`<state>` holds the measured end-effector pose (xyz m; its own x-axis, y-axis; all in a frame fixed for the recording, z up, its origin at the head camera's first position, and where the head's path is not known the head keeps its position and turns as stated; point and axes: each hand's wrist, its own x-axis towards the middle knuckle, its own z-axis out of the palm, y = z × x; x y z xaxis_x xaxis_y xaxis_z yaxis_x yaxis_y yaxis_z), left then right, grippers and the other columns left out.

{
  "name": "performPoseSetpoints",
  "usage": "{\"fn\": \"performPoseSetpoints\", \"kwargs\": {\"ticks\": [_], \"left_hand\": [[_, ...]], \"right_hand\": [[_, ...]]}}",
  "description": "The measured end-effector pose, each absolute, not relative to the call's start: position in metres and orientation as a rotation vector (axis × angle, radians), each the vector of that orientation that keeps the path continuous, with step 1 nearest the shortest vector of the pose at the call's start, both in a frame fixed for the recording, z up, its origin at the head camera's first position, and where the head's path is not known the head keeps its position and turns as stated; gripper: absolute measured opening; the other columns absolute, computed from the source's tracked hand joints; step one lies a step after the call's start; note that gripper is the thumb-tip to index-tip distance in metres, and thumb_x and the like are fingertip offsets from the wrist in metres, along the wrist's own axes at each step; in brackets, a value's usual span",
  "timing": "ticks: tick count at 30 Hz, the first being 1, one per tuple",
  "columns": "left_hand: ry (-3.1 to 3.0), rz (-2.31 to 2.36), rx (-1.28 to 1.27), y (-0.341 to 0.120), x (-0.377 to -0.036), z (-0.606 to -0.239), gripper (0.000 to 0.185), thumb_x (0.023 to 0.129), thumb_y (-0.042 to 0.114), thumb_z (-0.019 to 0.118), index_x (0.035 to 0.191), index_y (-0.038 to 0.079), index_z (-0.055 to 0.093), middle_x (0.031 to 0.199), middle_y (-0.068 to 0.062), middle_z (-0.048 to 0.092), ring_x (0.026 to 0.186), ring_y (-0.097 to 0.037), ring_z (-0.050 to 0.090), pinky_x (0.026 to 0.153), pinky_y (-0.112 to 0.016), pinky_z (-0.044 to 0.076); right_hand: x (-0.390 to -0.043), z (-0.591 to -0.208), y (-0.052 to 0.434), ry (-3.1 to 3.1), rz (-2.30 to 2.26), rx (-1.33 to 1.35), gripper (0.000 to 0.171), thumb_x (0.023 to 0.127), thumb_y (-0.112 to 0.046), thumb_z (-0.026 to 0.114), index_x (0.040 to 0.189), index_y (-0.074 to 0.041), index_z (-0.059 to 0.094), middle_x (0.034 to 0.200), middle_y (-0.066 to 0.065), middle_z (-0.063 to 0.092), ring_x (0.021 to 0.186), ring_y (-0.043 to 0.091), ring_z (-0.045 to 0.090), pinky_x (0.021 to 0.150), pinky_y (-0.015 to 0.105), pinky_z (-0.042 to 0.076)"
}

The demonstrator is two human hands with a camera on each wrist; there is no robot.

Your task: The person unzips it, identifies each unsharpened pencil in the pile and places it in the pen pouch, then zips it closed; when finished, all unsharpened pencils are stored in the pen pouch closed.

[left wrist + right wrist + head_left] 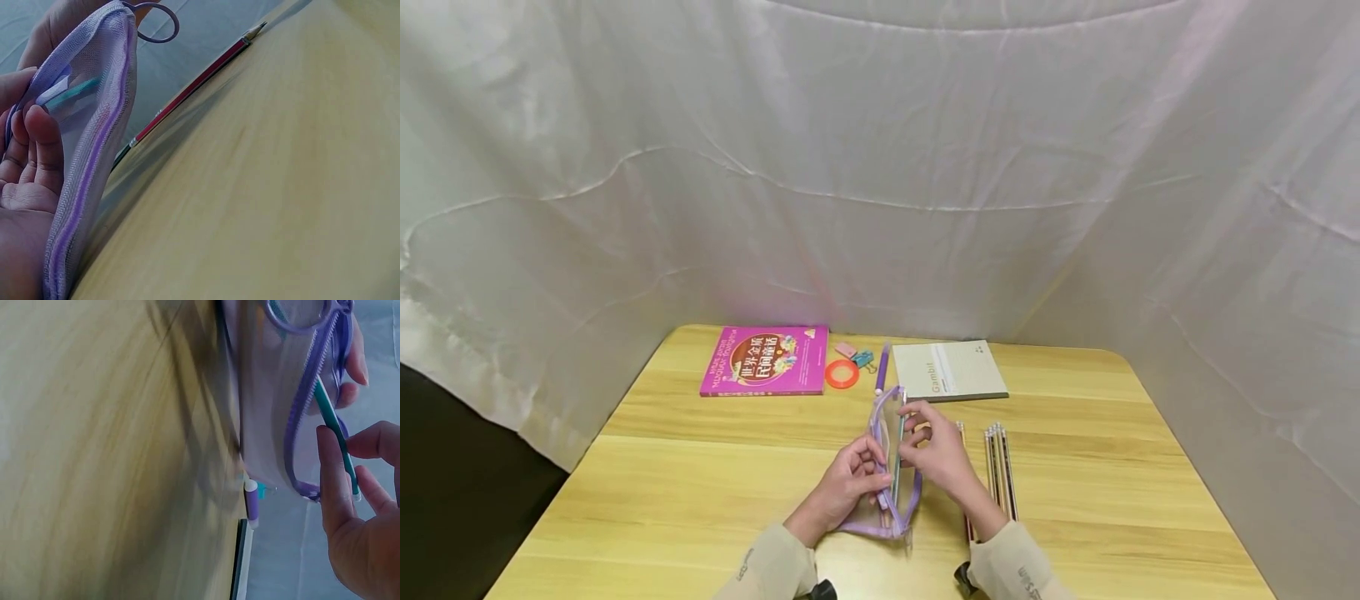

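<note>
Teal pen going lengthwise into the purple mesh pouch, held between both hands

We see the teal pen (333,428) lying along the pouch's (891,467) long axis, running away from us toward the far edge of the counter (700,500), its body partly inside the zipper opening. Our right hand (940,457) has the nearer grip on it, fingertips pinching the shaft from the right side, while our left hand (847,483) clasps the pouch's left wall and holds it up on edge. The right wrist view shows the pen crossing the zipper and a purple pen (250,503) lying beyond; the head view does not make that crossing clear. The left wrist view alone shows a red pencil (187,94) behind the pouch. To the right lies a row of pencils (1000,467); farther off, a notebook (949,369) and a pink book (765,360).
</note>
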<state>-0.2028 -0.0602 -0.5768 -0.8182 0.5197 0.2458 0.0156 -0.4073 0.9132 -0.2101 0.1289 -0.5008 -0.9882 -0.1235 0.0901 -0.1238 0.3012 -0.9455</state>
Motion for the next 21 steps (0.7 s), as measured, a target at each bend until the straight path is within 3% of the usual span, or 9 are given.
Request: {"fn": "performPoseSetpoints", "kwargs": {"ticks": [11,16,21], "left_hand": [[1.499,2.271,0.728,-0.0613,-0.2012,-0.5748,0.043,0.093,-0.001,0.068,0.107,-0.022,0.034,0.088,0.006,0.063,0.067,-0.002,0.058,0.053,-0.014,0.047],[1.499,2.27,0.718,-0.0612,-0.2007,-0.5745,0.045,0.092,0.0,0.069,0.107,-0.022,0.034,0.088,0.007,0.063,0.067,-0.002,0.058,0.053,-0.014,0.047],[1.49,2.285,0.747,-0.0604,-0.2019,-0.5764,0.04,0.092,-0.003,0.067,0.106,-0.022,0.034,0.088,0.005,0.062,0.067,-0.002,0.058,0.053,-0.014,0.047]], "right_hand": [[-0.2071,-0.502,0.1266,-2.594,1.807,0.279,0.052,0.074,0.015,0.067,0.122,-0.006,0.066,0.106,0.019,0.062,0.077,0.021,0.067,0.059,0.031,0.064],[-0.2048,-0.5002,0.1237,-2.594,1.846,0.254,0.049,0.077,0.017,0.066,0.123,0.0,0.064,0.106,0.023,0.061,0.075,0.021,0.066,0.06,0.037,0.065],[-0.2061,-0.503,0.1264,-2.595,1.87,0.268,0.047,0.081,0.015,0.068,0.125,0.001,0.064,0.106,0.021,0.06,0.074,0.019,0.066,0.06,0.033,0.065]]}}
